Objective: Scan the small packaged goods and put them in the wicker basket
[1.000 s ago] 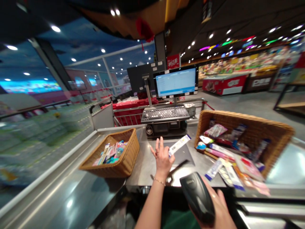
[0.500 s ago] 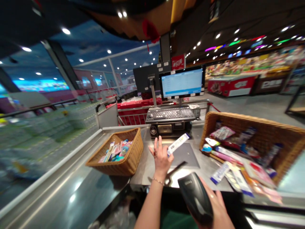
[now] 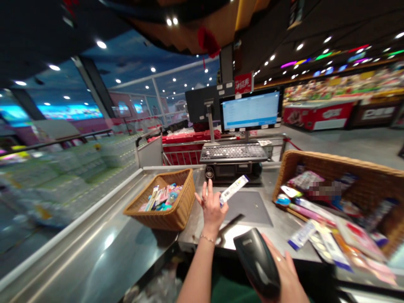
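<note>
My left hand [image 3: 213,212] pinches the near end of a slim white-and-blue packet [image 3: 234,189] between thumb and forefinger. Its other fingers are spread, and a barcode shows on the packet. This hand is above the counter, right of a small wicker basket [image 3: 184,208] of mixed small packets. A black handheld barcode scanner [image 3: 257,261] is gripped in my right hand [image 3: 287,271], low in front of me. The scanner hides part of that hand. To the right, a larger wicker basket [image 3: 344,162] lies tipped toward me, with packets [image 3: 303,235] spilling onto the counter.
Behind the packet stand a keyboard [image 3: 233,151] and a lit monitor [image 3: 251,110]. A grey mat [image 3: 252,206] lies on the metal counter [image 3: 135,252]. Beyond are a metal railing and red crates [image 3: 186,141]; store shelves line the right background.
The view has turned slightly left, so the baskets and screens appear farther right. Both hands keep hold of the packet and the scanner, with little change in pose.
</note>
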`<state>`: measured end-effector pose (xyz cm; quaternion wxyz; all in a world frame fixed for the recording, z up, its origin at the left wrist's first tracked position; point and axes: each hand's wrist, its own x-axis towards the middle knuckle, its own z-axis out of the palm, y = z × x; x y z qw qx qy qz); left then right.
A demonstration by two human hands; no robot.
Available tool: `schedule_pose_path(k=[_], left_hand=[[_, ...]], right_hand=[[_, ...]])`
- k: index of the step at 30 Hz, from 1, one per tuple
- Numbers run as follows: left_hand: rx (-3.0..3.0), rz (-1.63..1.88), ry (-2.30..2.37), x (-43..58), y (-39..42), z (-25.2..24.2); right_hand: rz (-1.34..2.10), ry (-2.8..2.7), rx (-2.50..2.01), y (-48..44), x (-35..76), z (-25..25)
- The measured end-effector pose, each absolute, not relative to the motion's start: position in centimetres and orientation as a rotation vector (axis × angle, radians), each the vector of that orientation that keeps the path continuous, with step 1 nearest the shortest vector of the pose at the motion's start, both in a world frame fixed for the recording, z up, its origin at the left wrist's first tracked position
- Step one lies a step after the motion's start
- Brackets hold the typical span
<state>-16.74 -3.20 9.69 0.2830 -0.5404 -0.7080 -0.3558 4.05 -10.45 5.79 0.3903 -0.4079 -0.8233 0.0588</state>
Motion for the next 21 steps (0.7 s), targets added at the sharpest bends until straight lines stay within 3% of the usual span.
schedule_pose_path(k=[21], left_hand=[[-1.255, -0.903, -1.871, -21.2, -5.2, 10.6]], right_hand=[[0.179, -2.129, -0.906, -11.0, 1.9, 6.8]])
